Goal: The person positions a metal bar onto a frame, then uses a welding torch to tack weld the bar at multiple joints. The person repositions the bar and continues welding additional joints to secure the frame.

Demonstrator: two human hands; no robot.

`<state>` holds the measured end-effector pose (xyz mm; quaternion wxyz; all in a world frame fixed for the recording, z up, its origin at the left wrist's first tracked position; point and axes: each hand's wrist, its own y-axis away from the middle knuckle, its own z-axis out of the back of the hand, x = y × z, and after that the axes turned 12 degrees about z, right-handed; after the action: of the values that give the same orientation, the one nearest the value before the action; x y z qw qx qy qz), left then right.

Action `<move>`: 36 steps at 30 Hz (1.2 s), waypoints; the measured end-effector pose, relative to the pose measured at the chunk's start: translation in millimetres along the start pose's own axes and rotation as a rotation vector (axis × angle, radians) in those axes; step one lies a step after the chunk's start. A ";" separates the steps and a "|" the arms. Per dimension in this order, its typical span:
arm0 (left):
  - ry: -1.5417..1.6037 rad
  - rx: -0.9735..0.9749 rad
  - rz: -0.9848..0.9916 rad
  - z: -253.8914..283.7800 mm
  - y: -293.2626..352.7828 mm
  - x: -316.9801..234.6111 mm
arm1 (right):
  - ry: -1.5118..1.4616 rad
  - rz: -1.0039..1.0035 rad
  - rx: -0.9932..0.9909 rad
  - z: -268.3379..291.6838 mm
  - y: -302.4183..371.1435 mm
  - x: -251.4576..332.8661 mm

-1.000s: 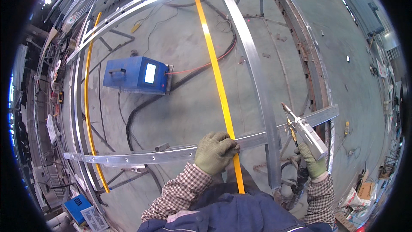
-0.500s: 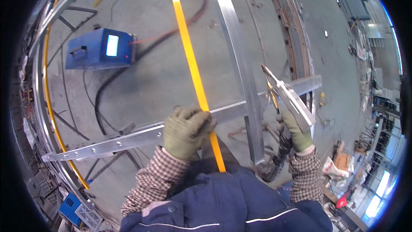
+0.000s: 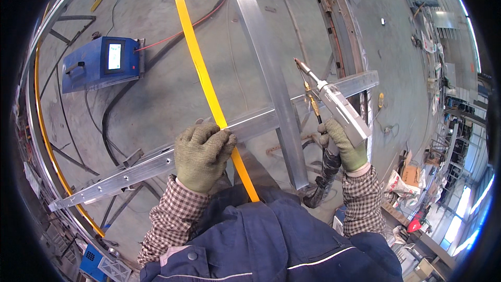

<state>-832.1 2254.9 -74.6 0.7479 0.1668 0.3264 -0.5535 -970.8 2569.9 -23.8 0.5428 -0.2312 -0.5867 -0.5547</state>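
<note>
My left hand [image 3: 201,154], in a green knit glove, is closed over the crossing of a yellow strip [image 3: 203,81] and a silver metal crossbar [image 3: 130,173]. Its fingertips press on the strip's left edge; the thumb and palm underside are hidden. My right hand [image 3: 344,143], gloved alike, grips a silver welding gun [image 3: 342,108] with a slender nozzle and a brass-coloured side feed. The nozzle points up and left, toward a grey metal beam [image 3: 266,68], apart from it. A black wrapped cable [image 3: 326,175] hangs below the gun.
A blue machine with a lit screen [image 3: 96,63] stands on the floor at left, dark hoses running from it. Curved metal tubes [image 3: 32,120] border the left. A long dark rail [image 3: 342,26] lies beyond the crossbar. Cardboard and bags [image 3: 409,177] sit at right.
The whole view has shifted, so the frame, machine and both hands appear further left. The left hand stays at the crossing, and the right still holds the welding gun at much the same tilt.
</note>
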 end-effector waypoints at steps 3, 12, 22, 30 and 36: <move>-0.039 0.005 0.014 -0.4 1.6 0.1 | -0.015 0.029 0.024 2.0 -0.9 -3.7; 0.002 0.020 0.061 -2.0 3.9 2.6 | -0.027 0.022 -0.027 1.1 -1.6 -6.7; 0.068 0.028 0.091 3.6 4.4 4.9 | -0.031 0.018 -0.005 1.4 -2.0 -12.2; 0.131 0.122 0.316 15.3 12.4 0.7 | 0.002 0.071 -0.151 19.9 6.7 -23.3; -0.088 0.170 0.340 39.3 17.3 9.1 | -0.073 0.150 -0.560 103.1 13.2 -50.7</move>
<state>-802.4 2230.1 -54.0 0.8273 0.2579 0.2125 -0.4515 -983.1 2683.3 -42.7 0.4758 -0.4347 -0.4114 -0.6445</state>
